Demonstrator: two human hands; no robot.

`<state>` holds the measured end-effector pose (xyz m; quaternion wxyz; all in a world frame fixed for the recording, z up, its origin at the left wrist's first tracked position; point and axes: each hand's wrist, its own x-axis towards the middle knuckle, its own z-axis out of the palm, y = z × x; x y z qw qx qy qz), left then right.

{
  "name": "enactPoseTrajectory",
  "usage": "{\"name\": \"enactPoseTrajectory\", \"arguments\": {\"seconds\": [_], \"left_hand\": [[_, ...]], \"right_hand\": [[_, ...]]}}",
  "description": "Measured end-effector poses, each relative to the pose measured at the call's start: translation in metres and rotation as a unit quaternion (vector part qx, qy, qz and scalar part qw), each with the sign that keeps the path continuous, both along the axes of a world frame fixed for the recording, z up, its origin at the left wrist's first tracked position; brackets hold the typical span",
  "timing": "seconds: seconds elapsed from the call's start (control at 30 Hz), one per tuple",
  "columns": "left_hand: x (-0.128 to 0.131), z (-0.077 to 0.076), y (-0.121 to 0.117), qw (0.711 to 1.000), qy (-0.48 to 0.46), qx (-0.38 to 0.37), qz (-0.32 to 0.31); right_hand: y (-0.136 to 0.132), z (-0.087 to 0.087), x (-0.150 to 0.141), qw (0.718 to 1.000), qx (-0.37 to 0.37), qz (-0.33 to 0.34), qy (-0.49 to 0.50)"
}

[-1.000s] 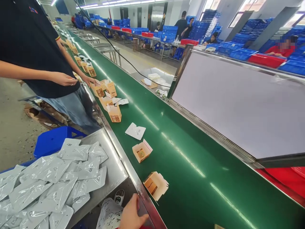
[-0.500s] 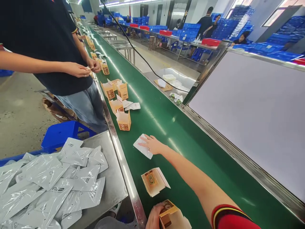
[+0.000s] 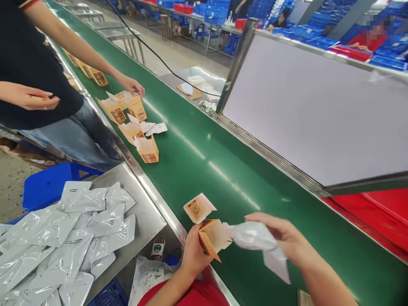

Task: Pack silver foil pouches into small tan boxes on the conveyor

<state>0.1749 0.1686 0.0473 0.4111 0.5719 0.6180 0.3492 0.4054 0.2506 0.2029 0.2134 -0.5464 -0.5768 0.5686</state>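
Note:
My left hand [image 3: 193, 255] grips a small open orange carton [image 3: 213, 237] at the near edge of the green conveyor belt [image 3: 223, 170]. My right hand [image 3: 285, 238] holds a white plastic pouch [image 3: 258, 240] against the carton's open mouth. Another open orange carton [image 3: 198, 208] lies on the belt just beyond my hands. Further up the belt, several more orange cartons [image 3: 147, 149] and loose white pouches [image 3: 156, 128] sit near a co-worker's hand [image 3: 133, 85].
A steel side table [image 3: 143, 199] on my left carries a heap of silvery-white pouches [image 3: 63, 238]. A co-worker in a black shirt [image 3: 28, 63] stands beside it, by a blue crate [image 3: 47, 187]. A large white panel [image 3: 318, 110] borders the belt's far side.
My right hand picked the white pouch off the belt and brought it back to the carton in my left hand. The co-worker's hand now reaches to the cartons up the belt.

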Motion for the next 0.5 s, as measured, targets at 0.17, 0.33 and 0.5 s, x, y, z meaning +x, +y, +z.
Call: {"name": "enactPoseTrajectory", "arguments": {"seconds": [0.17,0.33,0.5], "left_hand": [[0.010,0.006,-0.013,0.991,0.087,0.097,-0.041],[0.025,0.023,-0.023,0.972,0.114,0.177,-0.105],[0.047,0.022,-0.033,0.978,0.089,0.030,-0.189]], "right_hand": [[-0.072,-0.028,-0.038,0.970,0.023,-0.041,-0.239],[-0.110,-0.065,-0.062,0.972,0.142,0.008,-0.188],[-0.142,-0.074,-0.021,0.974,0.140,0.088,-0.156]]}}
